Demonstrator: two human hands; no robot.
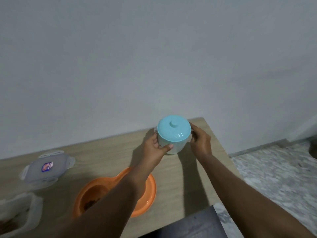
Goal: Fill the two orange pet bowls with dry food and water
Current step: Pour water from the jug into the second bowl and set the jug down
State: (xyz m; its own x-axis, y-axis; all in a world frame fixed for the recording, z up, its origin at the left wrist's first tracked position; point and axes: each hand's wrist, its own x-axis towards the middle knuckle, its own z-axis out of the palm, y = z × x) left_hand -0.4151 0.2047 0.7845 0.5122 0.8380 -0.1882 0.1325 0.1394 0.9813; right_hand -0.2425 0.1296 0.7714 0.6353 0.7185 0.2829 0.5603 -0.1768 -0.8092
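Clasps a pale pot (171,149) from both sides, near the far right corner of the counter (103,152). Wraps the left grip (154,150) round the pot's left flank, thumb laid across the front of the body, fingers curled behind and out of sight. Curls the right grip (199,143) against the pot's right side, at a small side handle, fingertips hidden behind the rim. Carries a turquoise lid (174,130) with a round knob, seated square on top of the pot. Cannot tell whether the pot stands on the counter or hangs just above it.

Nearer the body, well apart from the pot, finds the orange pet bowls (149,194), joined in one dish flat on the counter and partly hidden under the left forearm. Shows brown dry food (91,204) in the left bowl; cannot tell whether water lies in the right one.

Further left, flat on the counter, a clear container lid (46,167) with a blue label. Just near it, at the lower left edge, an open container (34,208) with more dry food inside.

Beyond the counter, a plain grey wall (137,66); off to the right, a mottled tiled floor (274,169).
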